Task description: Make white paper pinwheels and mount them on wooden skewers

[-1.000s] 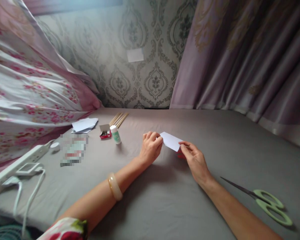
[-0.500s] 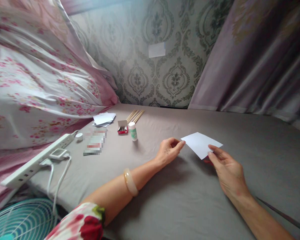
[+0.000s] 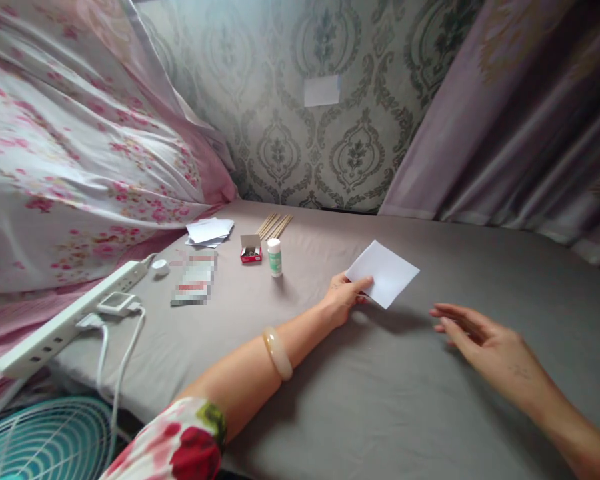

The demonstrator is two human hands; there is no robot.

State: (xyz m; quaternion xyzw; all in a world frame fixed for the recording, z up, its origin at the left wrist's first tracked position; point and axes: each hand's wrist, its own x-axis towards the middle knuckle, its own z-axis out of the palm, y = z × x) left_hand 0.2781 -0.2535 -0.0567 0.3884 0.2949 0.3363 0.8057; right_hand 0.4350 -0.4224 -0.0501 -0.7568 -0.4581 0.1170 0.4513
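My left hand [image 3: 344,298] pinches one corner of a white square of paper [image 3: 384,273] and holds it just above the grey bed sheet [image 3: 360,393]. A pale bangle [image 3: 277,353] sits on that wrist. My right hand [image 3: 485,340] hovers to the right of the paper, apart from it, fingers stretched out and holding nothing. A small glue bottle with a white cap [image 3: 275,257] stands upright to the left of my left hand, beside an open red box [image 3: 251,250].
Wooden sticks [image 3: 275,225] and a pile of white papers [image 3: 209,231] lie near the wall. A white cap [image 3: 159,267], a power strip with a plugged charger [image 3: 75,313] and a fan grille [image 3: 45,437] are at the left. Floral bedding [image 3: 80,153] and a curtain [image 3: 530,120] flank the bed.
My right hand has let go of the paper and drawn back to the right, opening. My left hand keeps the paper. The view turned left, so the scissors left the frame.
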